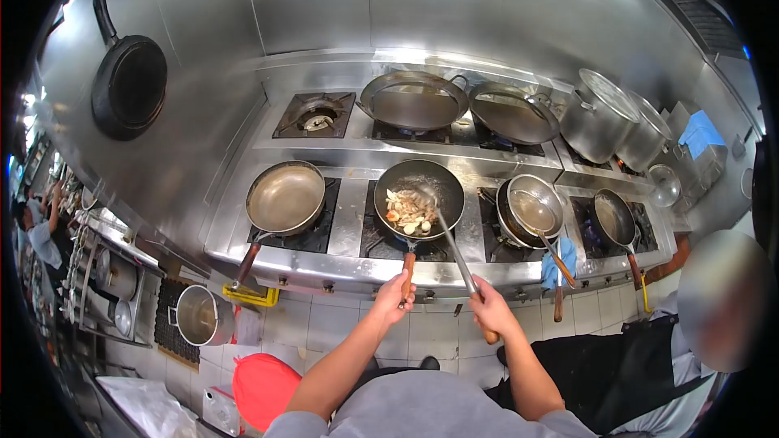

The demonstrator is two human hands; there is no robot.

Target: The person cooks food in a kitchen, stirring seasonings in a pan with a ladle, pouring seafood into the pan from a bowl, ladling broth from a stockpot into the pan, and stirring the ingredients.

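Observation:
My left hand (395, 295) is closed around the wooden handle of a dark wok (450, 178) on a front burner. Pale sliced food (411, 209), perhaps mushrooms or meat with onion, lies in the wok's lower left part. In my right hand (491, 308) is a long-handled metal cooking utensil (456, 250) with a wooden end. Its tip reaches into the wok beside the food; the shape of its head is blurred. To the left of the wok stands a wide pan (286, 197) with a brown inside.
Right of the wok sit a strainer (535, 204) over a pan and a small frying pan (614, 217). Behind are two large pans (414, 101) (513, 113) and tall pots (599, 118). A blue cloth (558, 264) hangs at the stove edge. Another person (641, 365) stands close on the right.

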